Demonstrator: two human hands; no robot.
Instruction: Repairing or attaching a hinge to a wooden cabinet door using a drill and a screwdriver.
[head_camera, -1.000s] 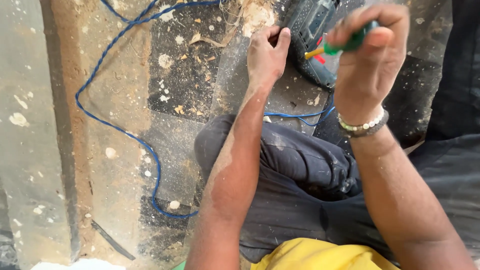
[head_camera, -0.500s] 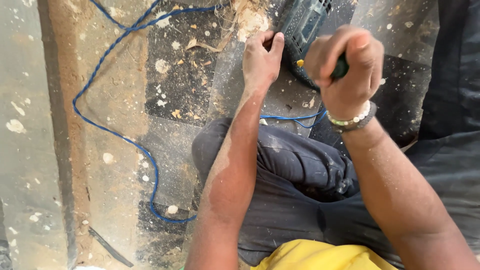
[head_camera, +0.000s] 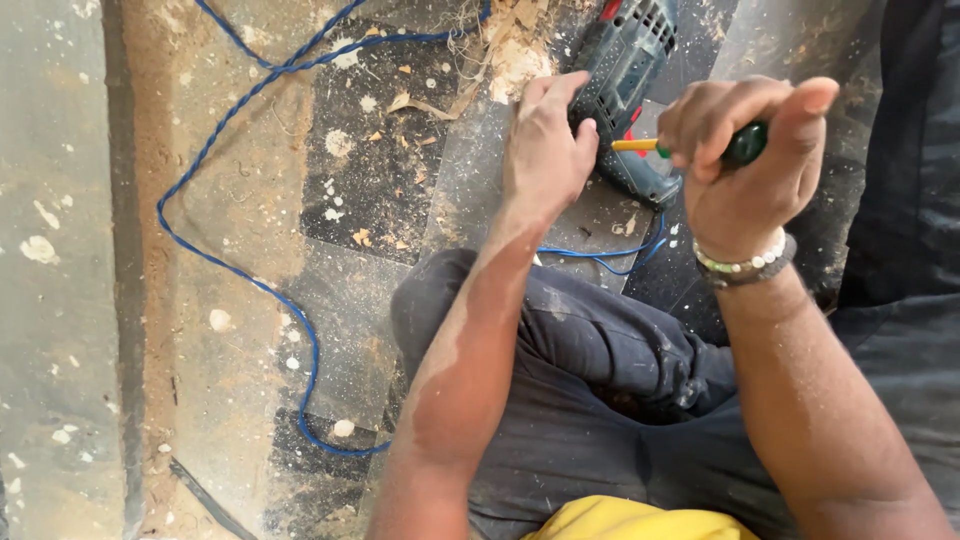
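My left hand (head_camera: 545, 140) rests on the dusty floor with its fingers against the side of a dark green power drill (head_camera: 628, 85) that lies there. My right hand (head_camera: 745, 165) is clenched around a screwdriver (head_camera: 745, 145) with a green and yellow handle, held just right of the drill and pointing towards it. A beaded bracelet (head_camera: 745, 265) circles my right wrist. The screwdriver's tip is hidden behind the drill and my hand.
A blue twisted cable (head_camera: 235, 250) loops across the floor from the drill to the lower left. Wood shavings (head_camera: 505, 45) and sawdust lie scattered on the dark tiles. My bent knee in dark trousers (head_camera: 590, 350) fills the lower middle.
My right hand has come down and leftward with the screwdriver, turning it towards the drill. My left hand has stayed against the drill.
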